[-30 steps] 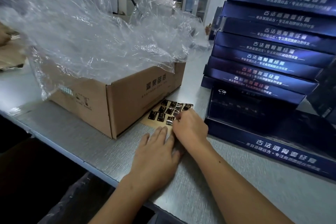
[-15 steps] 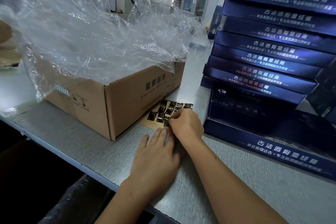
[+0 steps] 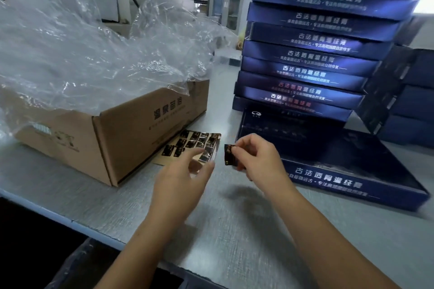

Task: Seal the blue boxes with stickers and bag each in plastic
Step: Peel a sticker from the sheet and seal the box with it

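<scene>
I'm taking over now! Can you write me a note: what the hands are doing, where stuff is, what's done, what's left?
Right hand pinches one dark sticker, clear of the sticker sheet, above the table.
Left hand is open, over that sheet's near end.
One blue box lies flat to the right; the stack of blue boxes stands behind it. Clear plastic spills from the cardboard box.
Done: sticker peeled. Left: stick it on the flat box, bag it, then the rest.
</scene>
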